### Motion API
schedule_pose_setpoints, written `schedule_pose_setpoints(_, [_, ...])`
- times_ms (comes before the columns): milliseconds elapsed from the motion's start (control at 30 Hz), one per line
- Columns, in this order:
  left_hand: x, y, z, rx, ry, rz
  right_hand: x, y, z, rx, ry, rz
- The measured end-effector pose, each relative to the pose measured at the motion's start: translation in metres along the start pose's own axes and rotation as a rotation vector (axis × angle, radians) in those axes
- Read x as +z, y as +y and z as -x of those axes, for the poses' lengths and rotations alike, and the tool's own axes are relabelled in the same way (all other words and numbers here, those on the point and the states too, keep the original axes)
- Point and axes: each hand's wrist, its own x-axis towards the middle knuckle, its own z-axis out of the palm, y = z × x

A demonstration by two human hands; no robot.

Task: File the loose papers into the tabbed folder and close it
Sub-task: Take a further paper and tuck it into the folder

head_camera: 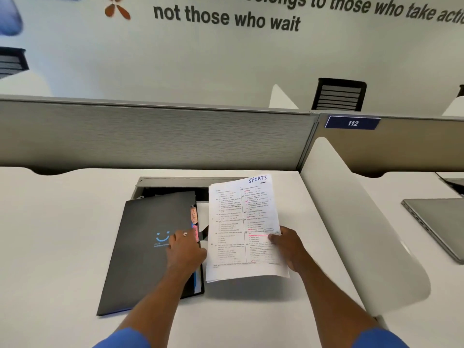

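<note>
Two hands logged. Dark folder (148, 247) on desk (62, 234), cover down; my left hand (185, 247) rests flat-fingered by its tabs (194, 223). Just beside it, SPORTS papers (241, 229), pinched in my right hand (288, 247). Step: filing. Next, I judge: lift cover, find matching tab.

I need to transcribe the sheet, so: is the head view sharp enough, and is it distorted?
Head view: SPORTS handwritten on the papers reads, but the small print is too soft; the wide lens bows the partition; the wall lettering smears toward the upper right; light is soft, even.
</note>
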Motion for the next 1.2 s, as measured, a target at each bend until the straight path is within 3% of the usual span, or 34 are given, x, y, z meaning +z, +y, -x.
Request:
schedule_pose_setpoints(167, [0.01,-0.017,0.001,-0.095,-0.125,-0.131,0.013,0.002,-0.001,-0.014,-0.005,0.003])
schedule_pose_setpoints(667, [0.02,-0.026,-0.003,-0.093,-0.116,-0.154,0.016,0.013,-0.003,-0.029,-0.003,-0.011])
schedule_pose_setpoints(1200, [0.021,-0.023,-0.006,0.05,-0.189,-0.169,0.014,0.012,-0.002,-0.044,-0.016,-0.057])
